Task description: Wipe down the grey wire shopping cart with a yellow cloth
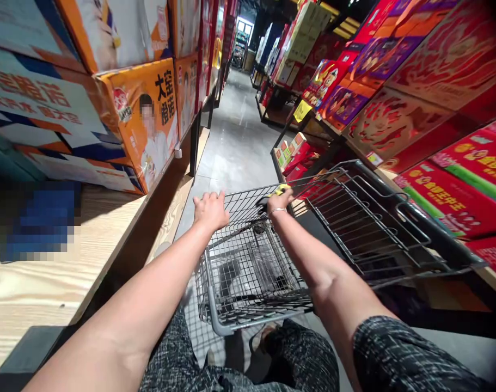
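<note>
A grey wire shopping cart (248,256) stands sideways in front of my legs, its basket bare to the wire mesh in most of what shows. My left hand (210,209) is closed over the basket's upper corner on the left, fingers pointing away from me. Farther right, my right hand (281,200), with a thin bracelet at the wrist, is at the far rim. Its fingers are closed around a small yellow-and-black object (282,189), partly hidden, whose kind I cannot make out. The cart's dark handle (419,207) slants off to the right.
Orange and white cartons (145,120) are stacked on a wooden shelf (96,234) at left. Red gift boxes (444,185) and purple-orange boxes (346,98) fill the right-hand shelves, close to the cart's handle. A grey tiled aisle (239,125) runs ahead between them.
</note>
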A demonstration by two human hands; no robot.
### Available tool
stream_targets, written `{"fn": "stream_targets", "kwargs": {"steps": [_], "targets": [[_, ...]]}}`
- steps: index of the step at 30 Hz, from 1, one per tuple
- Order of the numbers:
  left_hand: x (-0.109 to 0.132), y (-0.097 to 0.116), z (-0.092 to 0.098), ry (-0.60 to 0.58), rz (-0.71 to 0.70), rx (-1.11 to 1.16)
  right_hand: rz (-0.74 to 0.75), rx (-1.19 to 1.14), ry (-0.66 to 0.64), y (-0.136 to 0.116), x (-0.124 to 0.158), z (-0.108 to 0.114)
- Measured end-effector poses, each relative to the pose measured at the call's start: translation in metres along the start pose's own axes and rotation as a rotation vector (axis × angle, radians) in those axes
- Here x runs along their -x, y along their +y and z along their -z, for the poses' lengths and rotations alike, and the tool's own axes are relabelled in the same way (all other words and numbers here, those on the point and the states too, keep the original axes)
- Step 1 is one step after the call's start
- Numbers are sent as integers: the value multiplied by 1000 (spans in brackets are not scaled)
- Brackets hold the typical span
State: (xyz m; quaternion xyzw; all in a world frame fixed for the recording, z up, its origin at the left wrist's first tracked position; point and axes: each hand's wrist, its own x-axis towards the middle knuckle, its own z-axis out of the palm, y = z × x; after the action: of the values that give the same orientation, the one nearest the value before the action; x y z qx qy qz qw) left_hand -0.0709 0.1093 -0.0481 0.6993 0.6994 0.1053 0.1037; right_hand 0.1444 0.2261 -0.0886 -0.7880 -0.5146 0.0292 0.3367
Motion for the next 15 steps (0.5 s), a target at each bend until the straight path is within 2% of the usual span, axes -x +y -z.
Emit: {"fn": "stream_targets", "kwargs": {"steps": [1, 3, 5, 7, 10, 15], "targets": [[2, -1, 1, 16, 45, 11, -48, -53, -21, -11, 20, -7], [7, -5, 4, 29, 105, 43, -193, -306, -129, -35, 52, -16], [12, -8, 8, 12, 146, 62, -304, -471, -191, -61, 73, -18], [19, -11, 12, -14, 198, 69, -375, -488, -194, -86, 84, -18], [30, -15, 19, -56, 271, 92, -410, -392, -211, -113, 96, -17], [55, -21, 23, -95, 329, 123, -351, -374, -259, -129, 117, -22]]}}
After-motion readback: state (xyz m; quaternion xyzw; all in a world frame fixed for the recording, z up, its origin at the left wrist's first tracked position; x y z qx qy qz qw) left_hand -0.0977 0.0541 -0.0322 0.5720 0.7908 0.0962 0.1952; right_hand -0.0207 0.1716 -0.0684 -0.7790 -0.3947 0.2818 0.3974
